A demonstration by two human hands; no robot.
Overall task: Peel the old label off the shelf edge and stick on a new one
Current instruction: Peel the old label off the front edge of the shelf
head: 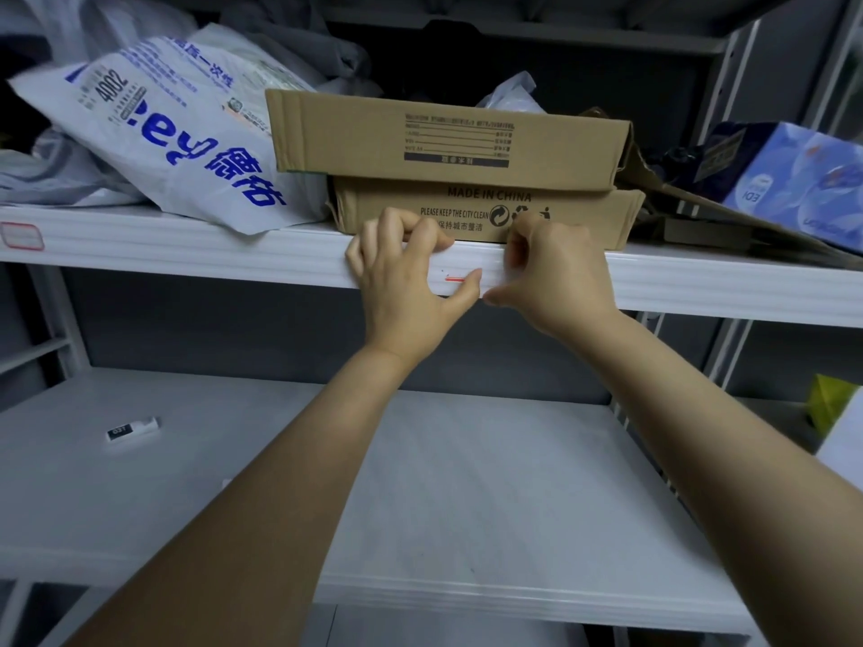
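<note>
The white shelf edge (pixel 700 282) runs across the middle of the view. A white label with a red border (pixel 460 277) sits on it between my hands; only a short stretch of its lower red line shows. My left hand (pixel 401 277) grips the shelf edge, fingers curled over the top lip and thumb tip lying on the label's lower line. My right hand (pixel 555 268) has its fingers curled onto the label's right end, with the thumb stretched left under the lip. The rest of the label is hidden by my fingers.
Two stacked cardboard boxes (pixel 448 133) stand just behind my hands, beside a white plastic bag with blue print (pixel 177 133) and a blue box (pixel 794 179). Another red-bordered label (pixel 21 235) sits at the far left. On the lower shelf (pixel 467 506) lies a small white item (pixel 133 428).
</note>
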